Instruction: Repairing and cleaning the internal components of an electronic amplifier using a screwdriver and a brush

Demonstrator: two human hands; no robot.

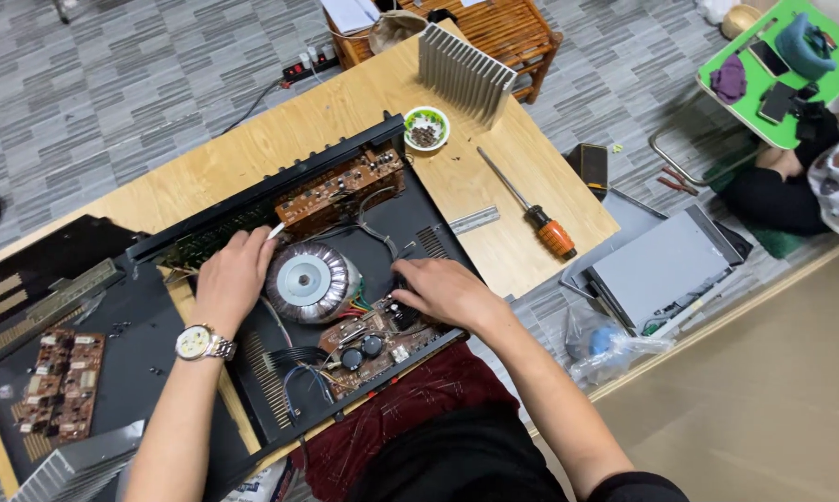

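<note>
Amp chassis (419, 218) open on tabletop (494, 200), one board (62, 381) already out. Left hand (234, 274) rests flat on toroidal transformer (313, 282); right hand (443, 290) fingers curled at power board (378, 339), grip contents unclear. Rear board (340, 189) still mounted.

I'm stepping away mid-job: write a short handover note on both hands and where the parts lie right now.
Left hand: resting on the open black chassis beside the round transformer, fingers at the upper brown circuit board; grip unclear.
Right hand: fingers down on the lower board; grip hidden.
Already out: two small boards on the black cover at left, heatsink, screws in the bowl.
Screwdriver lies unused on the table.
Still mounted: transformer and both boards.
</note>
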